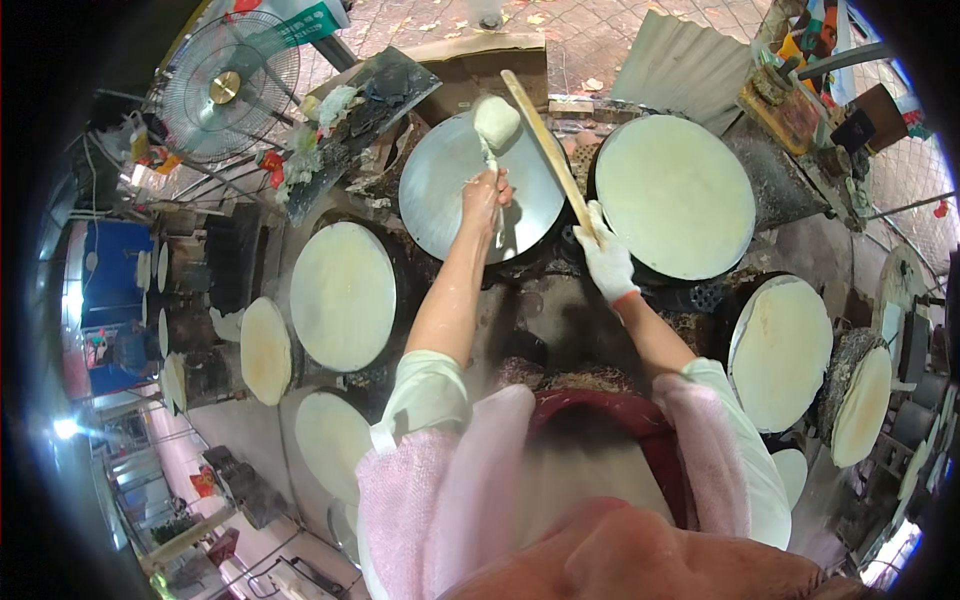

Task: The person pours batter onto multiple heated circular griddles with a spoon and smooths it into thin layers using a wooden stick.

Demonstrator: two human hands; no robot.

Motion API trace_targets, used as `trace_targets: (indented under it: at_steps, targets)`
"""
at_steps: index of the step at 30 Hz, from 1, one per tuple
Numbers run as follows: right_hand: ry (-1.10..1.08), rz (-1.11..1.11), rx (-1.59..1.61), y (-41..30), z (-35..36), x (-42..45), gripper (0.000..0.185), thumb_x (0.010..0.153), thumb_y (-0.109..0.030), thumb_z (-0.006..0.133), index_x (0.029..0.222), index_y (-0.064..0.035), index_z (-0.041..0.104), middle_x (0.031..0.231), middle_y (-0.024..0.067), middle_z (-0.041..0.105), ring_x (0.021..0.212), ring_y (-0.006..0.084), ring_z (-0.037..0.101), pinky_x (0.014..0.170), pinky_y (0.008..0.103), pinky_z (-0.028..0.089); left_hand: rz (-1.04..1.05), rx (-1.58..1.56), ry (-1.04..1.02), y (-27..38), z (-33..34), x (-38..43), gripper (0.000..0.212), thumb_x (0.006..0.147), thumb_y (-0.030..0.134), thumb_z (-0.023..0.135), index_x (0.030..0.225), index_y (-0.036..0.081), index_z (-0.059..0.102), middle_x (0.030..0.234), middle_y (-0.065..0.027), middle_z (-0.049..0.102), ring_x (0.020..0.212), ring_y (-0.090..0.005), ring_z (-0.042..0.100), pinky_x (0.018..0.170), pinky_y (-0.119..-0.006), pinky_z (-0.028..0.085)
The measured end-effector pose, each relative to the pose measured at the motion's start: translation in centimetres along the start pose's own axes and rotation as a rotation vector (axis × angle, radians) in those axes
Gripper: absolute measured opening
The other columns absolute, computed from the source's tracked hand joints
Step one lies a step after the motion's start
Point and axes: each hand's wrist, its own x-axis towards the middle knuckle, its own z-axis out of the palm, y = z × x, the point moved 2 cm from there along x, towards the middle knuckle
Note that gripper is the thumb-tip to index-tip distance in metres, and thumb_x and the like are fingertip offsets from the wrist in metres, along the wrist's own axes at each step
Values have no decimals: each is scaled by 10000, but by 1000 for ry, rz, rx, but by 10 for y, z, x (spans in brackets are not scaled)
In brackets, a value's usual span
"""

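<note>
My bare left hand (484, 196) grips the handle of a ladle (490, 157). Pale, thick batter (496, 122) heaps over the ladle's bowl, above the far part of a bare round metal griddle (433, 195). My right hand (609, 259), in a white knit glove with a red cuff, is closed around the near end of a long flat wooden stick (547, 142). The stick slants forward across the griddle's right side; whether it touches the metal I cannot tell. Just right of the glove, a sheet of pale batter (675, 196) covers a second round griddle.
More round griddles carry pale flatbreads, at left (343, 296) and right (780, 352). A browned flatbread (266, 351) lies farther left, another (862, 405) at far right. A standing fan (226, 88), a cluttered dark board (360, 124) and a corrugated sheet (682, 67) stand beyond the griddles.
</note>
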Motion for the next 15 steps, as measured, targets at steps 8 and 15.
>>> trace_targets:
  at_steps: [8, 15]
  targets:
    - [-51, 284, -306, 9, 61, 14, 511, 888, -380, 558, 1339, -154, 472, 814, 194, 653, 734, 324, 642, 652, 424, 478, 430, 800, 207, -25, -94, 51, 272, 867, 147, 553, 1040, -54, 491, 716, -133, 558, 562, -246, 545, 562, -368, 455]
    - [-108, 417, 54, -49, 98, 37, 387, 830, -349, 658, 1097, -69, 654, 717, 58, 645, 590, 127, 588, 541, 279, 470, 365, 731, 170, 26, -205, 24, 288, 885, 173, 525, 1062, -55, 526, 788, -215, 590, 714, -341, 583, 680, -420, 456]
